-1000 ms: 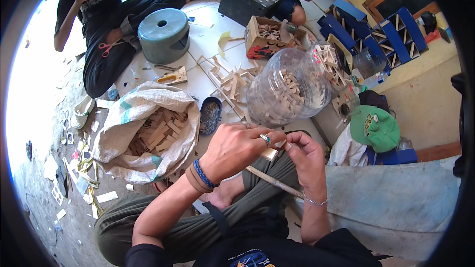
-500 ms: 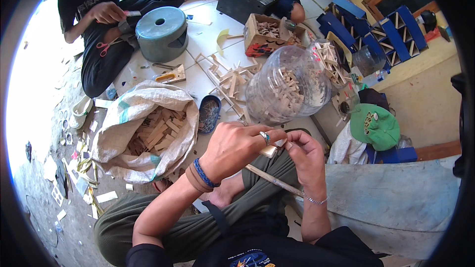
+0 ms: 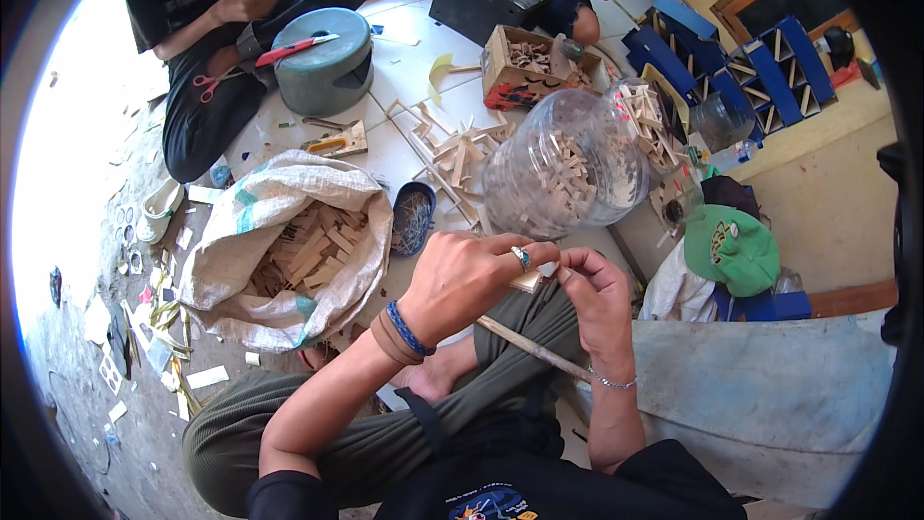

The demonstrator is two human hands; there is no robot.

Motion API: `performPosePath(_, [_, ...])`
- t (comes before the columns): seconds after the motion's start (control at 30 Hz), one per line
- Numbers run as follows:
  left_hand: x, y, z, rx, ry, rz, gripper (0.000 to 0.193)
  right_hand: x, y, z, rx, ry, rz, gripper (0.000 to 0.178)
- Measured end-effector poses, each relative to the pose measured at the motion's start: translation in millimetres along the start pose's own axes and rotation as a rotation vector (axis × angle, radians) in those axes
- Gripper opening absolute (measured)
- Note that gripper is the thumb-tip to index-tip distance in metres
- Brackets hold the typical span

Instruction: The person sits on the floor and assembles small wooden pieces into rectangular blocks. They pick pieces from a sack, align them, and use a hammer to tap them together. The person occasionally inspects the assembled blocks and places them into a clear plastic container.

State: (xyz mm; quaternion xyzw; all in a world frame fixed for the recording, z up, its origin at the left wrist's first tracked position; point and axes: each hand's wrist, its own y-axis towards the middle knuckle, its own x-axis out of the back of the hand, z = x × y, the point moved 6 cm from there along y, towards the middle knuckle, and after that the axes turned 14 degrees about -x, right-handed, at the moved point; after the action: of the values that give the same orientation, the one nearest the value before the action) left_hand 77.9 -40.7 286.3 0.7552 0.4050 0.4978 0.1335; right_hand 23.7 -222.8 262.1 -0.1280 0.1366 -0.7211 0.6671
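Observation:
My left hand (image 3: 460, 281), with a ring and a braided blue bracelet, is closed round a small pale wooden piece (image 3: 526, 281) above my lap. Most of that piece is hidden by my fingers. At its far end my right hand (image 3: 599, 300) is closed in a pinch, fingertips against a tiny whitish piece (image 3: 549, 269) too small to name. Both hands nearly touch. Below them a long wooden stick (image 3: 534, 347) slants across my leg.
A sack (image 3: 221, 274) of wood pieces stands left, beside a blue dish (image 3: 414, 221) of nails. Ahead are a clear plastic jar (image 3: 515, 178) of wooden pieces, a cardboard box (image 3: 500, 91) and a round stool (image 3: 322, 87). Two people sit beyond; a green cap (image 3: 731, 246) is at right.
The wooden piece in my left hand has tilted slightly. A red-handled knife now lies on the stool, and the person at far left has raised a hand. Another person's hand is over the black box.

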Motion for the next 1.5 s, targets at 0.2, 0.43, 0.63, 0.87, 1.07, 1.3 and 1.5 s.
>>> performPosePath(0.2, [-6,-2,11,-0.056,-0.090,0.140,0.039,5,6,2,-0.097,-0.178,0.062,0.013])
performPosePath(0.43, [-5,-2,19,0.067,-0.220,0.043,0.033,-6,1,7,0.176,-0.482,-0.267,0.013])
performPosePath(0.63, [-13,-4,31,0.259,-0.568,0.053,0.032,-20,-11,32,0.627,-0.907,-0.420,0.017])
performPosePath(0.87, [-20,-8,35,0.273,-0.578,-0.024,0.029,-17,3,17,0.499,-0.887,-0.385,0.014])
performPosePath(1.07, [-25,-7,36,0.284,-0.664,-0.069,0.026,-2,26,-19,-0.182,0.216,0.011,0.011])
performPosePath(1.3, [-37,-10,30,0.151,-0.156,-0.106,0.028,-28,4,14,0.495,-0.974,-0.572,0.014])
performPosePath(1.5, [-46,-24,25,0.034,0.161,-0.019,0.046,-11,42,-35,-0.176,0.179,-0.188,0.012])
